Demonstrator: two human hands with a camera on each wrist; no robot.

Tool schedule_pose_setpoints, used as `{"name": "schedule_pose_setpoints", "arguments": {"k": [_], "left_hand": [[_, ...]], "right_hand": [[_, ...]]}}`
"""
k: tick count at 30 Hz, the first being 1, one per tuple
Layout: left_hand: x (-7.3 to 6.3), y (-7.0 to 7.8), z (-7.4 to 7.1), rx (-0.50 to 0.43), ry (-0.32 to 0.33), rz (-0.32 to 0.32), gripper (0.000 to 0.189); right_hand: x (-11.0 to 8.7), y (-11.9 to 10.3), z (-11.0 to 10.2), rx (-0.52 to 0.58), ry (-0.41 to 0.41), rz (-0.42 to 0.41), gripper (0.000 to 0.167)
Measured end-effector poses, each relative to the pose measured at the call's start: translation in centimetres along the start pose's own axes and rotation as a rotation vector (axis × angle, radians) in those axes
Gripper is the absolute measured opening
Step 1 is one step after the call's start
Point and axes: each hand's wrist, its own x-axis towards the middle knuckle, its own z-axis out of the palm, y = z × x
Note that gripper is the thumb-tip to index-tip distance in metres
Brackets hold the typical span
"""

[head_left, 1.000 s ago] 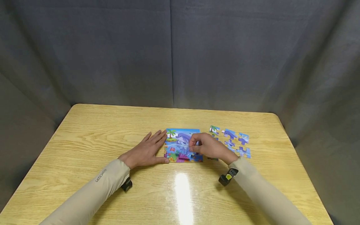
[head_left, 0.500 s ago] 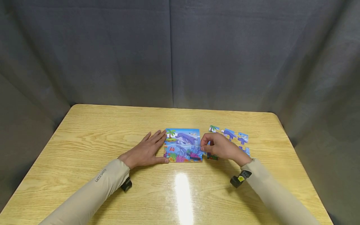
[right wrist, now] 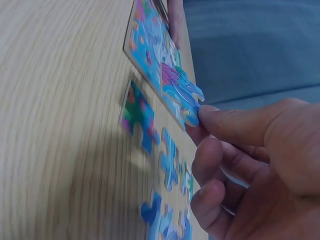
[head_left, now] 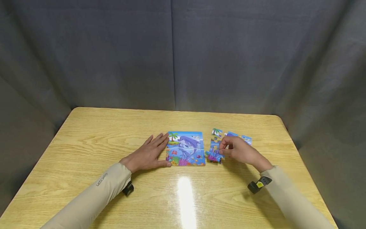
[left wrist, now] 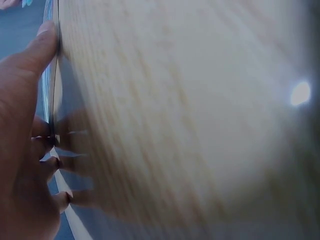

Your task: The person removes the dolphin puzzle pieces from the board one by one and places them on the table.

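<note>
My right hand (head_left: 243, 151) pinches a blue jigsaw puzzle piece with pink coral (right wrist: 175, 82) between thumb and fingertips. It holds the piece raised over the loose pieces, right of the dolphin puzzle board (head_left: 187, 148). That board lies flat on the table, its picture showing a palm tree, dolphins and coral. My left hand (head_left: 147, 156) rests with spread fingers on the table, thumb and fingertips touching the board's left edge. In the left wrist view the thumb (left wrist: 42, 45) lies along that edge.
Several loose puzzle pieces lie right of the board, among them a palm-tree piece (head_left: 216, 132), a gull piece (head_left: 246, 139) and a green coral piece (right wrist: 137, 115). My right hand partly covers them in the head view. Grey curtains (head_left: 114, 57) stand behind the wooden table (head_left: 114, 124).
My right hand has lifted the coral puzzle piece off the board and carried it right, over the loose pieces. My left hand has stayed at the board's left edge.
</note>
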Motion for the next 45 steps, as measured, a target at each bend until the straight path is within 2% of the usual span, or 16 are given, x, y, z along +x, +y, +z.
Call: {"name": "schedule_pose_setpoints", "arguments": {"k": [19,27,39,45], "left_hand": [[0.0,-0.1,0.1,0.002,0.017,0.013,0.104],[0.0,0.0,0.0,-0.006,0.012,0.009,0.104],[-0.1,-0.1,0.1,-0.007,0.015,0.011,0.103],[-0.1,0.1,0.0,-0.011,0.012,0.01,0.103]], "right_hand": [[-2.3,2.7,-1.8,-0.015,0.009,0.06,0.005],[-3.4,3.5,-2.1,0.004,-0.018,0.098,0.005],[-3.7,4.4,-1.7,0.074,-0.057,0.109,0.005],[-3.6,4.5,-1.4,0.072,-0.061,0.13,0.008]]}}
